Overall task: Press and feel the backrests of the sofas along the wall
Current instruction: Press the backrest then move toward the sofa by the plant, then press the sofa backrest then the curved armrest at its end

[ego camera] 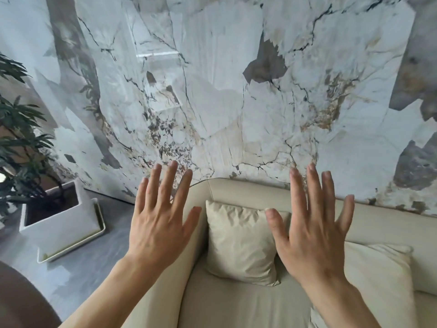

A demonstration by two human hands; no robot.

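Left hand and right hand spread wide, holding nothing, partly hiding the sofa backrest

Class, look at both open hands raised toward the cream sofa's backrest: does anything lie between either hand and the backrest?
Yes. A beige cushion leans against the backrest between the hands, partly in front of the right hand. The left hand is over the sofa's rounded end, with nothing visible in its way.

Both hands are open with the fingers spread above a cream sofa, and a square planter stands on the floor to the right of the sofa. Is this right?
Not quite. The head view shows the planter left of the sofa, not right. The rest holds: left hand and right hand are open, fingers spread.
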